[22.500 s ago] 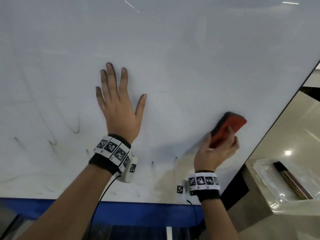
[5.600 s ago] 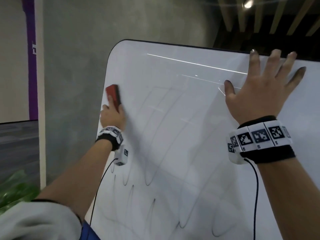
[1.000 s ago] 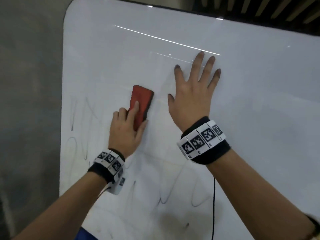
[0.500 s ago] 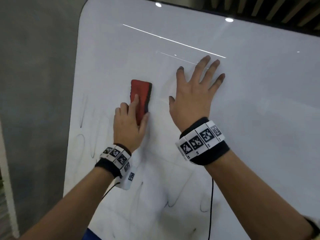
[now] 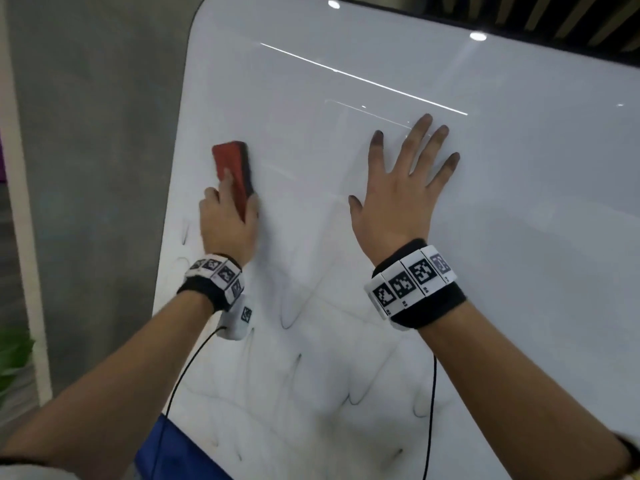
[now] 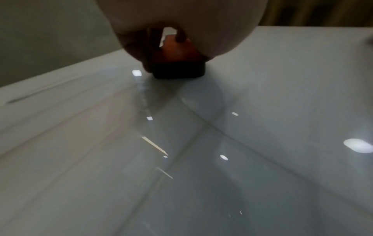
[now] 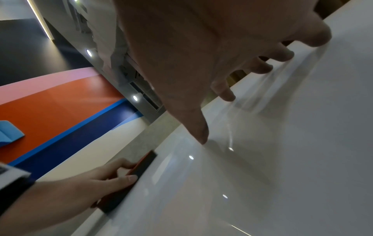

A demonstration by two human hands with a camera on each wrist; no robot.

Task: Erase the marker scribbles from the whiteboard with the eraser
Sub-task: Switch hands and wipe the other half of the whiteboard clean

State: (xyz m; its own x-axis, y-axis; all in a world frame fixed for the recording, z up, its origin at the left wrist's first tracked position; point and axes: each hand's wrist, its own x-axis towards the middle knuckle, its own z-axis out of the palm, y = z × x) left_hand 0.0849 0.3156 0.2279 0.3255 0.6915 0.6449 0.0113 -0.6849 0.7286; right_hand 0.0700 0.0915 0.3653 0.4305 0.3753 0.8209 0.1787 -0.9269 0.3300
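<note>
I see a red eraser [image 5: 232, 174] with a black felt underside, a rounded rectangular block, pressed flat against the glossy white whiteboard [image 5: 346, 74] near its left edge. My left hand [image 5: 227, 225] grips the eraser's lower half, fingers curled over its red back and thumb on its side; in the left wrist view its dark felt [image 6: 178, 70] meets the board. My right hand [image 5: 398, 199] lies flat on the board to the right of the eraser and well apart from it, fingers spread and straight, holding nothing, the fingertips [image 5: 377, 136] darkened. Thin black marker scribbles [image 5: 291, 317], loops and strokes, cover the board's lower part below both hands; a few faint strokes sit by the left edge below the eraser. The board's upper part is smooth and mirrors ceiling lights. Its top-left corner is rounded, with a grey wall [image 5: 93, 168] beyond the left edge. Both wrists wear black bands [image 5: 414, 289] with white patterned tiles.
</note>
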